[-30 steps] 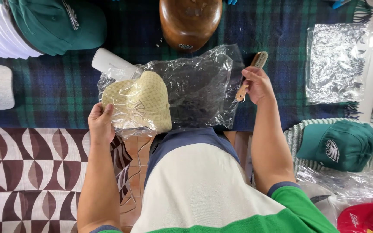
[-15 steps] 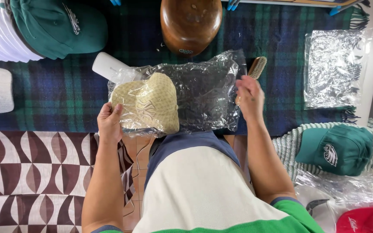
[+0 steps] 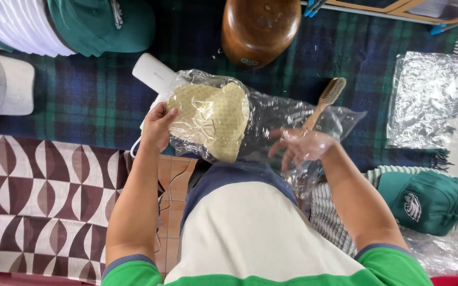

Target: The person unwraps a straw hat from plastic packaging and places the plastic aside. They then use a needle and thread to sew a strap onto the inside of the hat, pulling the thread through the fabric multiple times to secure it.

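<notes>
Blanket (image 3: 80,106): a dark blue-green plaid spread, padding the surface under everything.
Plastic bag (image 3: 287,119): clear and crinkled, lifted above the blanket with the cap inside; its loose open end trails toward the right hand.
Wooden block (image 3: 261,26): a rounded brown head form, standing beyond the bag.
Green cap (image 3: 425,198): lies apart at the right on a striped cloth.
Cream cap (image 3: 210,119): woven, pale yellow, sitting in the bag's left end.
Left hand (image 3: 157,127): pinches the bag's edge and the cap's rim, steadying both.
Right hand (image 3: 303,148): fingers spread, blurred, at the bag's mouth, apparently gripping nothing.
Brush (image 3: 327,98): wooden, lying behind the bag.
</notes>
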